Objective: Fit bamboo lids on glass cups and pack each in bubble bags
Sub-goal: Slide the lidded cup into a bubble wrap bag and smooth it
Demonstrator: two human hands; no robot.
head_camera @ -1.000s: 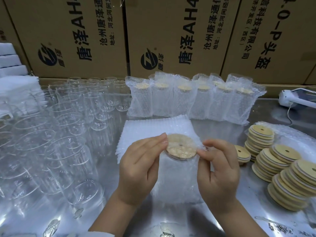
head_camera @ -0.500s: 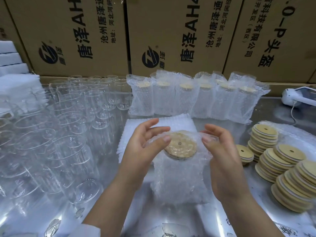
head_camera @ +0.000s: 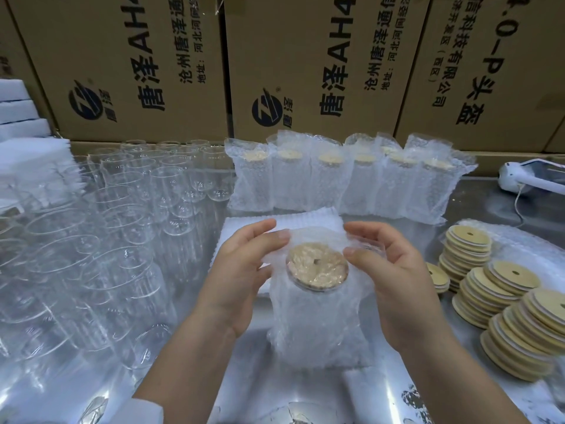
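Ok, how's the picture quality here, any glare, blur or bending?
Head view, bottom: overhead light glares off the steel table. Head view, left: the empty glasses smear together, stretched by the wide lens. Head view, top: the cardboard boxes lean outward. Head view, centre: the lid is sharp, only hazed by the bubble bag over it.

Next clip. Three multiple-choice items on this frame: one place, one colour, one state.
1. Relative to the held cup, the loose lid stacks lie: A left B right C behind.
2. Its lid is: A tan B blue C black.
3. The held cup is: A bare B lidded inside a bubble bag C broken.
Key: B, the stacks sit past the right hand; A, pale bamboo shows; B, the left hand and right hand pinch the bag's mouth above the lid.
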